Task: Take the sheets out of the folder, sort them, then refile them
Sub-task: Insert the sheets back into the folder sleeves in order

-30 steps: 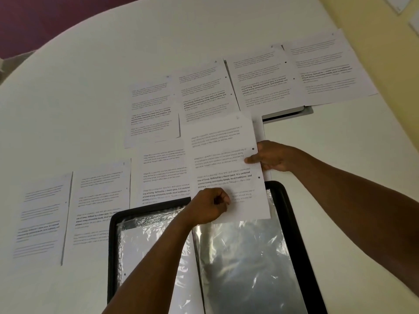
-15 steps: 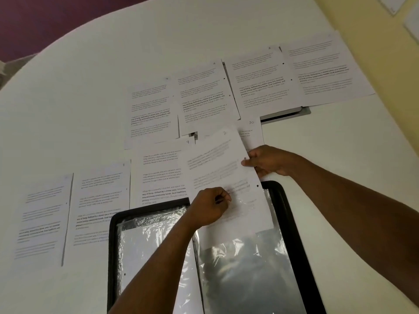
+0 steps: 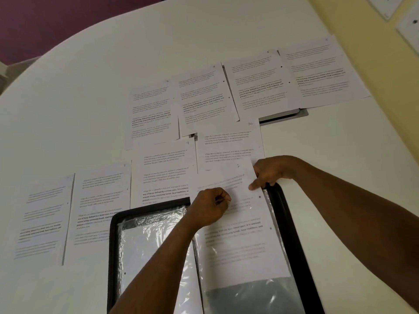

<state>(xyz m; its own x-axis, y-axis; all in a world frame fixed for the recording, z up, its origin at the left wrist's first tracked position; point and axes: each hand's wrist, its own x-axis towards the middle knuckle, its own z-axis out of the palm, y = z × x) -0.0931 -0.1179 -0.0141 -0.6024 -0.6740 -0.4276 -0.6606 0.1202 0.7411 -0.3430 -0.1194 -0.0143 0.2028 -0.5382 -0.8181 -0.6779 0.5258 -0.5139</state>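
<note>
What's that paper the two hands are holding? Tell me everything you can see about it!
The sheet is white printer paper with grey and some bold printed lines, small punched holes along its right edge and a handwritten mark near the top. It is partly slid into a shiny clear plastic sleeve on the right side of the open black folder. Its top sticks out over the sheets on the table. The left hand pinches its left side; the right hand grips its right edge.

My work rests on a broad white rounded table (image 3: 90,105). Beyond its far edge I see a purple wall (image 3: 56,21); to my right, a pale yellow wall (image 3: 367,30) carrying white socket plates (image 3: 408,30).
</note>
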